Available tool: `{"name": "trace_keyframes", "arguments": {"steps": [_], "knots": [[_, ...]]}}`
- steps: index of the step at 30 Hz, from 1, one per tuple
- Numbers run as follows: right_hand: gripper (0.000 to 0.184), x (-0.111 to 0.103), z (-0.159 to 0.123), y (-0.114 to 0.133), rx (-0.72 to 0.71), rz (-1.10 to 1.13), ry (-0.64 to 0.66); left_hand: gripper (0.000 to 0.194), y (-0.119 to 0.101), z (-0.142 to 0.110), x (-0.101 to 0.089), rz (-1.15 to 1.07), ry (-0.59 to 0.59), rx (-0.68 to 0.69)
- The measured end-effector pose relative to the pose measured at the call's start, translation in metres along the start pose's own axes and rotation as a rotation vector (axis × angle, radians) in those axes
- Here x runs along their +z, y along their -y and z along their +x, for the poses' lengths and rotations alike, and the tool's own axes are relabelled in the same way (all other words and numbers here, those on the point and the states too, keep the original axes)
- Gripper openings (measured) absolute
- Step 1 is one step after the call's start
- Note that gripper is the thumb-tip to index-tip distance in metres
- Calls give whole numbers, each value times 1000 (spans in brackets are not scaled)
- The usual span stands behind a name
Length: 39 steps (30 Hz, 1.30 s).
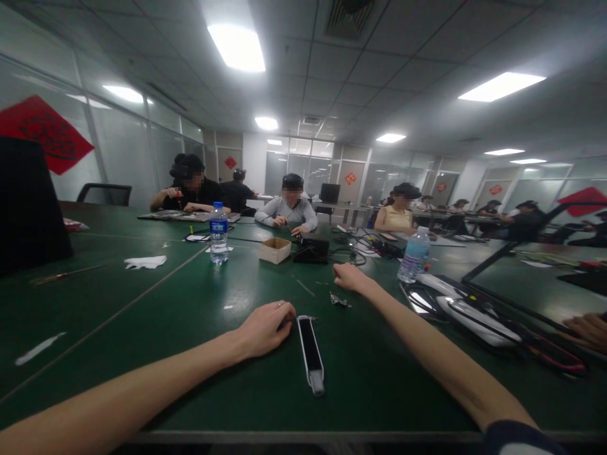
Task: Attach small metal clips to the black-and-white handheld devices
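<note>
My left hand (265, 327) rests on the green table (190, 297) with its fingers curled against the upper end of a narrow black-and-white device (311, 352) that lies flat in front of me. My right hand (349, 276) reaches farther out, knuckles up and fingers bent into a loose fist; whatever it holds, if anything, is hidden. A small metal part (339, 300) lies on the table just short of that hand.
Two water bottles (219, 232) (414, 254) stand on the table, with a small cardboard box (274, 249) and a black device (310, 248) between them. White remotes and cables (467, 313) lie at right. Another person's hand (590, 330) shows at the right edge. Several people sit across.
</note>
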State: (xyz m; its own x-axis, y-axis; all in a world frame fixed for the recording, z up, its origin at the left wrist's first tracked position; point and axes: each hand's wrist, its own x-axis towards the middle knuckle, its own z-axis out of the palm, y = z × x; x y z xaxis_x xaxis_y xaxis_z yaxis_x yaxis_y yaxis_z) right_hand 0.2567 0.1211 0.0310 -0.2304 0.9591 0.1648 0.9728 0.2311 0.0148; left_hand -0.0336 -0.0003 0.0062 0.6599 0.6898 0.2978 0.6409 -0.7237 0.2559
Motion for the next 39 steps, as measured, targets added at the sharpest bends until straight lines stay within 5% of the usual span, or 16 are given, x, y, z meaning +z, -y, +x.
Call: {"name": "trace_keyframes", "arguments": {"steps": [4,9,18,24,28,32,39], "knots": [[24,-11,-36,30,-122,135,-90,16,-1,1,2,1,2,-7],[9,-17,-84,82,-451,556,-288,17,-6,3,1,9,-31,3],[6,-8,-113,107,-453,905,-318,3,-3,7,9,-43,-284,145],[6,-5,-116,109,-450,934,-286,9,-1,6,11,-104,-314,248],[2,-5,-114,103,-513,804,-311,10,-1,6,11,-86,-297,247],[7,-17,-113,86,-647,401,-375,10,2,6,13,-53,-278,231],[15,-33,-112,62,-553,47,-55,9,0,6,11,-22,-191,138]]}}
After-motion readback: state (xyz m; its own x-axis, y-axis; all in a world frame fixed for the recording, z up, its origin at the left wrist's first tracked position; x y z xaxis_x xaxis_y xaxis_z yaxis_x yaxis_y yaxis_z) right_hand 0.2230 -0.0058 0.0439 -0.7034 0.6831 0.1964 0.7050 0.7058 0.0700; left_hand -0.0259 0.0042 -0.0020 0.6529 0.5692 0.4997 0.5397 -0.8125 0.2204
